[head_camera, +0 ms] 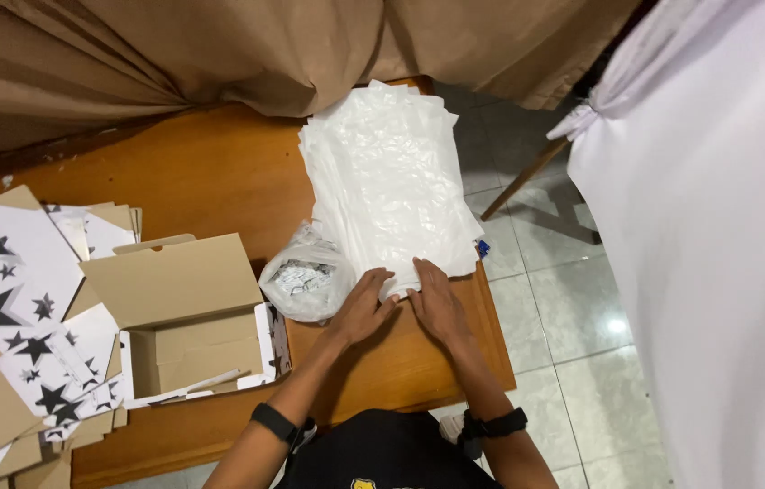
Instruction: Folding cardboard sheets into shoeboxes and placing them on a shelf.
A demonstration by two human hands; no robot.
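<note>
Wooden table (210,172): left hand (366,306), right hand (437,301) press perhaps one sheet stack (382,181).

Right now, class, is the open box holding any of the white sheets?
No: the open box looks empty, and the white sheets lie stacked beside it.

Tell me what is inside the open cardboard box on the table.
The open cardboard box shows bare brown inner walls and a pale flap or strip lying along its bottom edge. Nothing else shows inside; its raised lid hides the back part.
</note>
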